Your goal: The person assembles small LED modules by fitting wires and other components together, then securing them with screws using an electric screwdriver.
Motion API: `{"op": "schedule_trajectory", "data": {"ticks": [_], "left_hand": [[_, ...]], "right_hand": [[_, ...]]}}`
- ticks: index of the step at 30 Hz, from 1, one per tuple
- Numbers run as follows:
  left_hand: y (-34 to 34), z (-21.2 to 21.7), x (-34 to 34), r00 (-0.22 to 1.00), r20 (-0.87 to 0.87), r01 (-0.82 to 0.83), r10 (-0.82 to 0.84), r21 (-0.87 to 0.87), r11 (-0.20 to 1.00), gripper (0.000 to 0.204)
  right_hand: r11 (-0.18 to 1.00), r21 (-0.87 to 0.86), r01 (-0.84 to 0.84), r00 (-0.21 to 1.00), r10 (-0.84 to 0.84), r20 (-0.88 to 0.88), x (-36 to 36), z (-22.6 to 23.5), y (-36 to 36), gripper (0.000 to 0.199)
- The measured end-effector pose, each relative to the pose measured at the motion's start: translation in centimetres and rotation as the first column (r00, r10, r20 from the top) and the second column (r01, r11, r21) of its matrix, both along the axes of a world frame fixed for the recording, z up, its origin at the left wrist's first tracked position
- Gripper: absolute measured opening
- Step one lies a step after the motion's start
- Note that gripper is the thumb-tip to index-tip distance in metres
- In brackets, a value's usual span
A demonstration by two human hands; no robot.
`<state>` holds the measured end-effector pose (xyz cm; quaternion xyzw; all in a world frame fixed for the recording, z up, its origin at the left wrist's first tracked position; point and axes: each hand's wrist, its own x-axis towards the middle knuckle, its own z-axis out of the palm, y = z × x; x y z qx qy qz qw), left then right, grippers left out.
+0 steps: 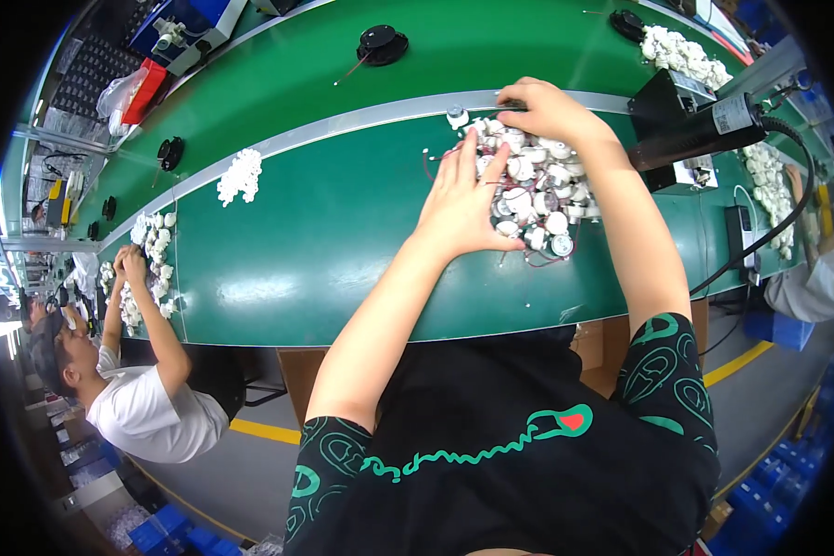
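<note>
A black short-sleeved shirt (pixel 510 463) with green swirl prints and a small red mark; forearms bare.

- A pile of small round motors (pixel 537 199) lies on the near bench (pixel 324 250), just before the metal strip (pixel 343 125) that parts the bench from the conveyor belt (pixel 343 56) behind it;
- the left hand (pixel 463 208) rests flat on the pile's left side; the right hand (pixel 547 111) sits at its far edge, against the strip;
- right of the pile stands a powered tool (pixel 704 130) on its holder, its cable (pixel 769 232) running down toward the bench's near edge;
- a small heap of parts (pixel 240 176) lies well to the left on the bench;
- a disc-shaped part (pixel 381 44) lies on the belt, behind the pile;
- at far left, another person (pixel 148 389) sits at the bench, hands in a further heap (pixel 148 259).
</note>
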<state>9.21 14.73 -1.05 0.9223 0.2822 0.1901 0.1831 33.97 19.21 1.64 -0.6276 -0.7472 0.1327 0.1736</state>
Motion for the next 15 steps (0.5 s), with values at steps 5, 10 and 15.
{"op": "schedule_trajectory", "data": {"ticks": [5,10,15], "left_hand": [[-0.1,-0.3,5.4,0.996,0.000,0.091,-0.091,0.044,0.995,0.136],[-0.9,-0.8,9.3,0.986,0.077,0.142,-0.149,0.087,0.986,0.125],[-2.2,-0.5,5.8,0.947,0.292,0.150,-0.135,-0.028,0.988,0.113]], "right_hand": [[0.989,-0.124,0.080,0.987,-0.097,-0.131,3.9,0.8,-1.8,0.032],[0.947,-0.087,0.310,0.951,-0.309,0.016,5.8,2.2,-3.6,0.036],[0.852,0.441,0.284,0.938,-0.342,0.058,1.5,4.4,-8.1,0.034]]}}
